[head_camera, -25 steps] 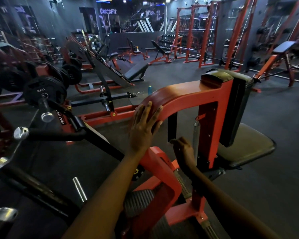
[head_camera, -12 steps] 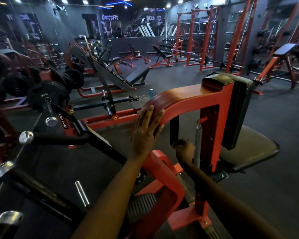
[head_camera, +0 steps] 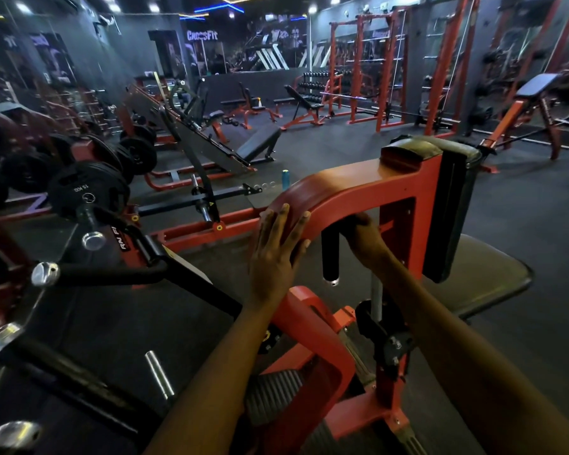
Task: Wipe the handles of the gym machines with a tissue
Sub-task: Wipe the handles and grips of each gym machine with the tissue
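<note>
**Handle of the red machine being wiped beneath the curved arm**

To the left of the black handle (head_camera: 329, 254), weight plates (head_camera: 86, 188) are being left loaded on a bar. The left hand (head_camera: 276, 254) is being laid flat, fingers straight, against the curved red arm (head_camera: 352, 188) just left of the handle, bracing it. Right of the handle, at its top, the right hand (head_camera: 365, 241) is being curled over; whether a tissue is being held there cannot be told, since none is showing. The wipe is best being carried down the full handle while the arm is being steadied. Against the earlier frame, the right hand is being seen higher, up beside the handle's top
</note>
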A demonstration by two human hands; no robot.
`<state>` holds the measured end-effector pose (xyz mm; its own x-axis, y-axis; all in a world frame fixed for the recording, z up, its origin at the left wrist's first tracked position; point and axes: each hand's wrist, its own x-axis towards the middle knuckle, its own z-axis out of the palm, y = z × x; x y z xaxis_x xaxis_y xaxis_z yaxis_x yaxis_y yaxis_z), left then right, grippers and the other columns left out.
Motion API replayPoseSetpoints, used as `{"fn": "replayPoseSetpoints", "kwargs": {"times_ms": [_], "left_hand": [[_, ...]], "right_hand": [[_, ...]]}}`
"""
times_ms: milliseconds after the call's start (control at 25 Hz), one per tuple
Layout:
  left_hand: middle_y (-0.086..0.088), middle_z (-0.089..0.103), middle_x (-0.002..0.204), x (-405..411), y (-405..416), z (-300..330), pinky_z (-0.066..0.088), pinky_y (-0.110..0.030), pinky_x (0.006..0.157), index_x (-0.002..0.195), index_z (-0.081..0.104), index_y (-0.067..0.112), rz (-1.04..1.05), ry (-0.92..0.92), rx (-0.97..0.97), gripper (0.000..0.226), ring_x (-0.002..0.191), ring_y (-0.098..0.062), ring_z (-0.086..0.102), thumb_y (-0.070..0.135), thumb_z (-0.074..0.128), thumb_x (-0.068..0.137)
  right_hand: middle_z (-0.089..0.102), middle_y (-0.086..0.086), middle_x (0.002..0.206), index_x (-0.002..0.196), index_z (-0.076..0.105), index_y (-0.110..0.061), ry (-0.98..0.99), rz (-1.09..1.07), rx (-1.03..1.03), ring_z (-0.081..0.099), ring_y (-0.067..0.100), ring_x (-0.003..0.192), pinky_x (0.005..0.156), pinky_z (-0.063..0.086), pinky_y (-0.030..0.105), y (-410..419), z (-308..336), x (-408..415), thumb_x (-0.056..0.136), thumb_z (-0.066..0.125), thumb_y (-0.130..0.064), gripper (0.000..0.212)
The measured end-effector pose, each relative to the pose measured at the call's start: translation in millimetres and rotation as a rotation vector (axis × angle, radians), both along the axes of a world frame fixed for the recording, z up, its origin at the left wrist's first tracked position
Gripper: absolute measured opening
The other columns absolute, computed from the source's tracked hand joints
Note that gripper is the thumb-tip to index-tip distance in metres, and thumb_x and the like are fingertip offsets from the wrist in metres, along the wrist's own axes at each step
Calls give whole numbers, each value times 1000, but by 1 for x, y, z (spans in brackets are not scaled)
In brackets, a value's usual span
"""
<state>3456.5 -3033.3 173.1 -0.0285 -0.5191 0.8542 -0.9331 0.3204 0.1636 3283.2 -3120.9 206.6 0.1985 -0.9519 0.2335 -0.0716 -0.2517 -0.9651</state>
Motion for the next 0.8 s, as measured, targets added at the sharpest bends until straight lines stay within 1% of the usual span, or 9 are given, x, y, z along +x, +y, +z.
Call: {"fn": "replayPoseSetpoints", "kwargs": {"times_ms": [80,160,280,360,440,520,600,720,800], "left_hand": [[-9,30,156,0,-1,1,46,-59,99,153,5,42,6,-1,-3,55,145,-28,18,47,31,104],[-10,31,155,-1,0,-1,45,-59,100,153,5,42,5,-6,-3,56,145,-27,16,46,32,104],[-11,33,154,-1,-3,-1,44,-59,102,153,6,42,12,-19,-17,55,145,-29,21,46,32,105],[-11,34,154,0,-3,-1,44,-58,101,153,6,42,15,-16,-18,55,144,-31,24,46,32,105],[-12,35,153,0,-3,-3,44,-58,100,153,6,42,16,-22,-23,54,142,-34,26,45,31,105],[-12,34,153,0,-2,-5,45,-59,100,153,6,42,8,-17,-20,54,142,-34,27,45,31,105],[-12,34,153,-1,-3,-3,46,-58,99,153,6,42,7,-18,-26,54,143,-33,26,46,31,105],[-11,34,154,0,-3,0,44,-58,101,153,7,42,8,-13,-27,55,143,-32,26,45,32,105],[-11,32,154,-1,-1,-1,43,-58,102,153,6,42,7,-13,-23,55,143,-33,25,45,32,105]], "right_hand": [[61,8,94,103,59,1,156,134,31,60,3,82,70,47,18,-1,-21,-5,93,43,10,21],[62,7,96,110,59,2,275,211,25,61,2,78,69,46,20,-10,-23,-10,93,47,5,21],[59,-1,77,88,59,-2,108,144,-81,55,-3,68,66,45,22,-22,6,-10,90,52,7,12],[61,-2,79,86,61,-9,142,120,-48,57,-2,71,68,45,23,-23,-11,-11,91,51,5,18],[66,13,99,106,62,-4,318,163,89,58,9,79,70,43,26,-15,-52,-14,92,44,10,27],[62,22,111,120,56,1,484,202,157,57,8,72,62,42,17,-18,-71,-20,90,39,16,38],[61,17,104,112,60,-5,352,166,116,58,7,71,63,44,15,-20,-46,-17,89,39,15,37],[65,6,104,108,63,-16,29,23,45,63,10,89,78,51,21,-8,-35,-6,93,48,3,28],[65,6,105,114,63,-7,115,-23,127,61,8,85,69,48,12,4,-66,-3,92,49,3,28]]}}
